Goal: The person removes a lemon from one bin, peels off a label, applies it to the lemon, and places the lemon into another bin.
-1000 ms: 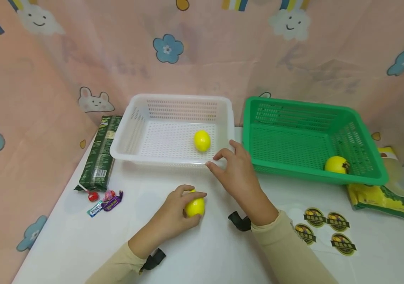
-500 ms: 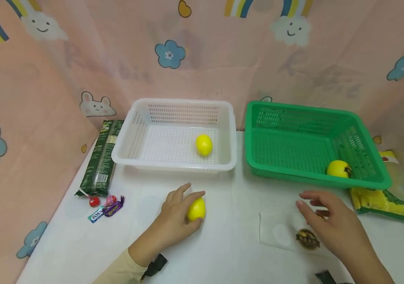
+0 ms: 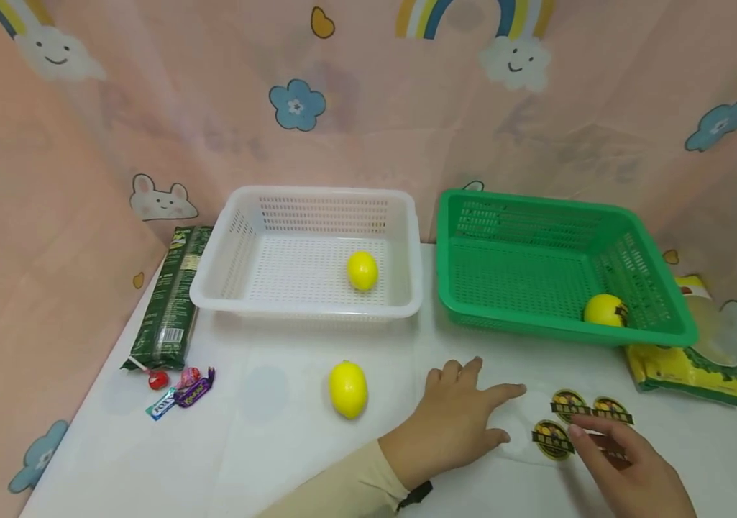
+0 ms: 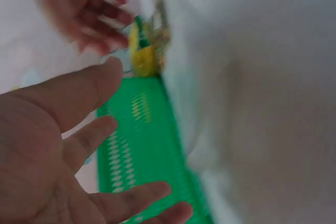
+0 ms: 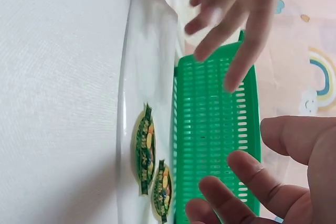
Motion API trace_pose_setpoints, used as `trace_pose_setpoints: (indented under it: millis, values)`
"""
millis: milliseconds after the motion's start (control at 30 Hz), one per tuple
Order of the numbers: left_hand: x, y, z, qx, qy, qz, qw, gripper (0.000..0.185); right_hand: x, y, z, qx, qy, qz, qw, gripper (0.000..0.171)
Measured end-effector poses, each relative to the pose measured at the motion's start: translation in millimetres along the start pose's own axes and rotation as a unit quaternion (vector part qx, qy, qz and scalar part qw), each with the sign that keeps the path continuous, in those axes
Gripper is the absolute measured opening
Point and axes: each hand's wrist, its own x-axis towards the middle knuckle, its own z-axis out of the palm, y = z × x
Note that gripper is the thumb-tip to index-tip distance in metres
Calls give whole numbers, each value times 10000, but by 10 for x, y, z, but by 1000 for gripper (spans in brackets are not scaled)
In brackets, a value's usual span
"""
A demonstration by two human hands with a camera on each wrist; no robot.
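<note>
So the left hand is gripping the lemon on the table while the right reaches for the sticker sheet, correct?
Not quite. In the head view the left hand grips nothing: it lies open on the table beside the sticker sheet, and the lemon sits apart from it, untouched. The right hand does reach for the sticker sheet.

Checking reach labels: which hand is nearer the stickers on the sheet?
Right. The right hand has its fingertips at the stickers, about touching the near one. The left hand lies flat on the table just left of them, apart.
</note>
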Motion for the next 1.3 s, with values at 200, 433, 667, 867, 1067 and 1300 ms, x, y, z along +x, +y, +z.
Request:
trace_pose_setpoints:
  millis: [200,433,667,867,1067,1300]
  values:
    - [137,142,297,831,-451,-157,9954,94,-18,-6,45,-2,71,-62,10000,84]
    - [149,122,367,661,-32,22,9978,76,-21,-25,43,65,-14,-201,9998,85]
    - [142,-19,322,-1060,276,125,9939,51,-37,-33,73,148,9,-391,9991,79]
    - [95,-164,252,-3590,763,-128,9301,37,-83,-115,90,45,343,-740,9967,71]
    - [-22,-234,200,-5326,1195,-310,8373,30,-118,-204,122,230,861,-1368,9866,54]
    - [-150,-181,115,-6363,1830,-240,7491,28,-156,-304,194,415,1107,-1754,9774,55]
